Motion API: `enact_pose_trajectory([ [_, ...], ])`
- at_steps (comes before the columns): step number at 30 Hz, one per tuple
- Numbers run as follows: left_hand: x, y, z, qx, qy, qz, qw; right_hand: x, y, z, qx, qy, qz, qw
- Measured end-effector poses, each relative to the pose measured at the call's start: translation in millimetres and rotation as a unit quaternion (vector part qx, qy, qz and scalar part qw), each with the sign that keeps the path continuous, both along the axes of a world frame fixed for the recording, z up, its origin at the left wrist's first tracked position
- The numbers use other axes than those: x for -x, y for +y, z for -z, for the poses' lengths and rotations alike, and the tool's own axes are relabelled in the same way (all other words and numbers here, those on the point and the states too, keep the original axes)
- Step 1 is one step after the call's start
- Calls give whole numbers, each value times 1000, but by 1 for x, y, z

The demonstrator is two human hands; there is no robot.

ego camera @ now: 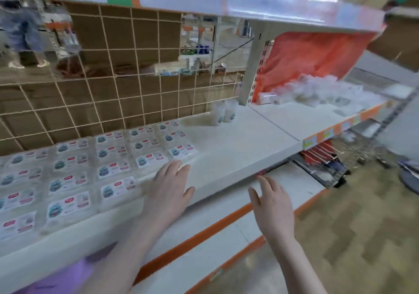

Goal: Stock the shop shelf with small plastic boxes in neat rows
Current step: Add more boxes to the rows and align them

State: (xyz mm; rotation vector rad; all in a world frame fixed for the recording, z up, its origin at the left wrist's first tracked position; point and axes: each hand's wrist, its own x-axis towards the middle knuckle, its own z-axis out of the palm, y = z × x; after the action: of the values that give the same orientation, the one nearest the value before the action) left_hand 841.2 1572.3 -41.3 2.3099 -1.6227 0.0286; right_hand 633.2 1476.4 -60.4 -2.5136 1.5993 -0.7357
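Shelf: we see a white shop shelf (238, 144) running from lower left up to the right, with a wire grid (108, 78) behind it and brown board showing through the grid.
Small plastic boxes: the small plastic boxes (74, 173) lie flat on the left part of the shelf in straight rows and columns, labels up, each touching or just beside its neighbour; the block ends near the middle of the shelf, with bare shelf to its right.
Left hand: our left hand (171, 188) is spread open, palm down, fingers straight, on the shelf surface just beside the right edge of the box block; we cannot tell whether the fingertips touch the nearest box. It grips nothing.
Right hand: our right hand (273, 207) is open too, fingers loosely extended, empty, in front of the shelf's front edge and lower than it, well apart from the boxes.
Cups: two clear plastic cups (223, 113) stand upright, touching, at the back of the shelf near the upright post.
Next bay: a loose heap of clear plastic items (322, 92) lies on the neighbouring shelf to the right, in front of an orange sheet (313, 55); it is too blurred to say what they are.
Lower shelf: a white lower shelf (204, 232) with orange edging sits under our arms.
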Motion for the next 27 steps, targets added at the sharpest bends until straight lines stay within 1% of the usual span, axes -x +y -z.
enact_pose_trajectory([
  [4, 35, -36, -5, 9, 0, 39, 999, 36, -14, -6, 6, -5, 33, 999],
  [7, 67, -69, -10, 19, -11, 64, 998, 66, -31, -12, 31, -30, 51, 998],
  [11, 124, -118, -11, 20, -7, 84, 996, 117, -68, -17, 78, -40, 62, 994],
  [15, 187, -172, -13, 33, 1, 98, 995, 172, -114, -20, 93, -32, 69, 993],
  [21, 251, -239, -16, 36, 19, 88, 995, 238, -181, -21, 70, -39, 76, 994],
  [24, 263, -265, -19, 41, 24, 77, 996, 255, -212, -19, 68, -39, 75, 994],
  [27, 265, -293, -22, 43, 23, 68, 997, 261, -242, -16, 36, -43, 74, 996],
])
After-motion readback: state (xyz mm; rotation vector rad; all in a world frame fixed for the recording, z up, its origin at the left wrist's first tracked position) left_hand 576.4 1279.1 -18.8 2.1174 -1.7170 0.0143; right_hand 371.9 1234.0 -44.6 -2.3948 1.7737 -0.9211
